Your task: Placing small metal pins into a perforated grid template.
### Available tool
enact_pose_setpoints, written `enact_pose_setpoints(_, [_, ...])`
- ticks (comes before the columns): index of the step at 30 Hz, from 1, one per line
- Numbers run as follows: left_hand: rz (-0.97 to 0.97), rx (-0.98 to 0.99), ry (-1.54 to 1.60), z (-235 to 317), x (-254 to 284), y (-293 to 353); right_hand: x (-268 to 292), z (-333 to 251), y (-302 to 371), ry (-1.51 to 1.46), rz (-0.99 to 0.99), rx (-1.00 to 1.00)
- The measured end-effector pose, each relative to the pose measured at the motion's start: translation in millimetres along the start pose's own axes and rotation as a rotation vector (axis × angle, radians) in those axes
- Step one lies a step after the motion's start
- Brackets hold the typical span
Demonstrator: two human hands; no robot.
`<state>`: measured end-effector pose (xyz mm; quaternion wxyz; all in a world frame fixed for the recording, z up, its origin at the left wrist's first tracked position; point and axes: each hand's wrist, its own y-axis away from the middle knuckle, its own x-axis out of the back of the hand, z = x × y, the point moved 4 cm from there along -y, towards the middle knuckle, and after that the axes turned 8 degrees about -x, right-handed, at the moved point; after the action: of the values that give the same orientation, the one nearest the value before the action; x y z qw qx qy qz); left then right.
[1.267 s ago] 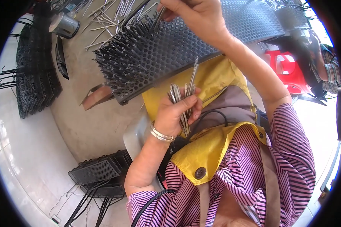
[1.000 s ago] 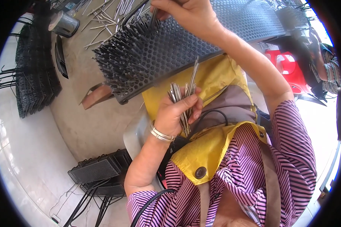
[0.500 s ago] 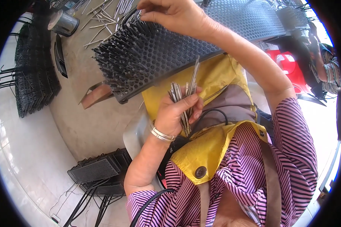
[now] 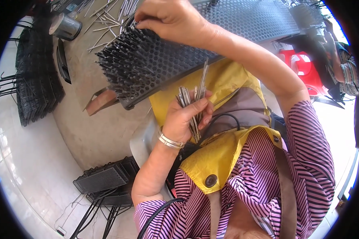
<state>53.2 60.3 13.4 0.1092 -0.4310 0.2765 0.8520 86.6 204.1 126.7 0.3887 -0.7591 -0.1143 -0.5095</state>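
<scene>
My left hand point(image 4: 184, 117) is closed round a bundle of thin metal strips point(image 4: 186, 95), their ends fanning out above the fist. One strip stands taller than the others. In front of me lies a black honeycomb panel point(image 4: 175, 51) with many holes, tilted across my lap. Dark, thin rods point(image 4: 123, 63) stand crowded in the holes at its left end. Over the panel's far left corner is my right hand point(image 4: 169, 20), thumb and fingertips pinched together among the tops of the rods. Whatever sits between those fingertips is too small to make out.
Loose metal strips point(image 4: 107, 20) are scattered on the floor beyond the panel, beside a grey tin point(image 4: 66, 27). Black racks point(image 4: 38, 75) stand along the left wall; more black frames point(image 4: 103, 179) lie lower left. At right are a red stool point(image 4: 303, 71) and another person's arm point(image 4: 338, 67).
My right hand has moved slightly left and down toward the rods at the panel's far corner. My left hand has stayed in place with its bundle.
</scene>
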Motion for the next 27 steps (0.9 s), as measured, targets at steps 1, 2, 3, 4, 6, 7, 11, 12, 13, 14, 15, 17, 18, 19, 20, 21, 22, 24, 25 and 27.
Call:
enact_pose_setpoints(1, [-0.004, 0.0, -0.002, 0, -1, 0, -13, 16, -2, -0.591, 0.169, 0.094])
enact_pose_setpoints(2, [-0.01, 0.004, -0.005, 0, -3, -1, -13, 21, 5, -0.586, 0.173, 0.09])
enact_pose_setpoints(3, [-0.007, -0.002, 0.002, 1, 0, 0, -5, 4, 2, -0.24, 0.082, 0.068])
enact_pose_setpoints(4, [-0.012, -0.003, 0.008, 1, 0, -1, -2, -1, 2, 0.115, -0.007, 0.04])
enact_pose_setpoints(6, [-0.017, -0.001, 0.004, 1, -1, -1, 3, 1, 10, 0.136, 0.049, 0.083])
enact_pose_setpoints(7, [-0.02, -0.002, 0.0, 1, -2, -1, 6, 1, 15, 0.156, 0.106, 0.129])
enact_pose_setpoints(11, [-0.01, -0.027, 0.038, 4, -4, 0, 26, 17, 42, -0.4, 0.285, 0.079])
enact_pose_setpoints(12, [-0.005, -0.042, 0.039, 4, -4, 0, 28, 18, 55, -0.4, 0.283, 0.078])
enact_pose_setpoints(13, [-0.005, -0.054, 0.039, 4, -5, -1, 25, 26, 68, -0.379, 0.239, -0.061])
enact_pose_setpoints(14, [-0.009, -0.049, 0.039, 3, -6, -2, 24, 31, 79, -0.358, 0.195, -0.2])
enact_pose_setpoints(15, [-0.012, -0.078, 0.034, 3, -5, -1, 28, 26, 87, -0.362, 0.195, -0.2])
enact_pose_setpoints(17, [-0.023, -0.102, 0.03, 4, -5, 0, 24, 26, 103, -0.568, -0.019, -0.617])
enact_pose_setpoints(18, [-0.015, -0.113, 0.005, 4, -5, 0, 25, 23, 107, -0.569, -0.015, -0.621])
enact_pose_setpoints(19, [-0.006, -0.125, -0.02, 4, -5, -1, 16, 23, 114, -0.782, -0.126, -0.787])
enact_pose_setpoints(20, [-0.004, -0.123, -0.023, 4, -5, -1, 8, 23, 120, -0.995, -0.242, -0.948])
enact_pose_setpoints(21, [-0.012, -0.128, -0.038, 4, -5, -1, 7, 20, 120, -1.143, -0.353, -0.972])
enact_pose_setpoints(22, [-0.019, -0.133, -0.051, 5, -6, -1, 7, 20, 119, -1.141, -0.347, -0.974])
enact_pose_setpoints(24, [-0.018, -0.138, -0.057, 5, -7, -1, 5, 18, 117, -1.136, -0.365, -0.948])
enact_pose_setpoints(25, [-0.013, -0.145, -0.061, 6, -7, -1, 4, 19, 116, -1.137, -0.365, -0.947])
enact_pose_setpoints(27, [0.001, -0.147, -0.055, 7, -7, 0, 4, 23, 114, -1.237, -0.307, -1.0])
